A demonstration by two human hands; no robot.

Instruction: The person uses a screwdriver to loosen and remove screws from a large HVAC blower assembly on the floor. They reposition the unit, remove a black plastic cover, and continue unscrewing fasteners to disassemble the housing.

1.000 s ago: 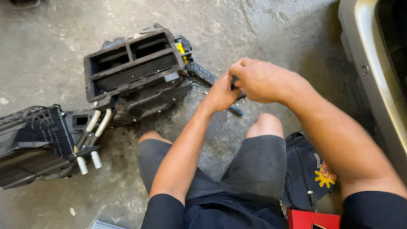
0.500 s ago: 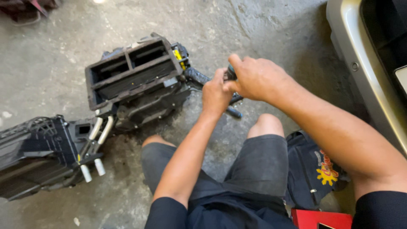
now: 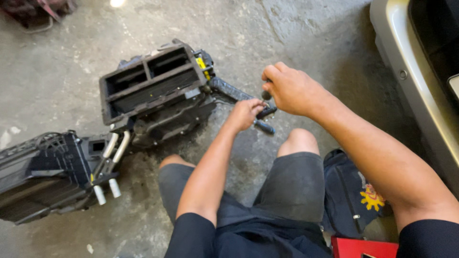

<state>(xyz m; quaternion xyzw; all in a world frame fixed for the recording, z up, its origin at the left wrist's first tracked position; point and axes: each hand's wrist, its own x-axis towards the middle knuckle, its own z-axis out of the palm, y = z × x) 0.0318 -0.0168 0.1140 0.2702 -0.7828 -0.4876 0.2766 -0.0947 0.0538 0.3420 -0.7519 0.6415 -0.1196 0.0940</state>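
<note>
I sit on a concrete floor with a black plastic vent housing in front of my knees. A black wrapped cable runs from its right side toward my hands. My left hand is closed at the cable's end, and two dark tool handles stick out of the fist to the right. My right hand hovers just above and right of it, fingers curled around a small dark knob-like piece. What the fingers hide of either item I cannot make out.
A second black housing with two white pipes lies at the left. A silver car body fills the right edge. A dark bag with a yellow sun print and a red box sit by my right thigh.
My right hand has risen slightly off my left hand, which stays at the cable's end. The view has shifted a little; the housings have not moved.
</note>
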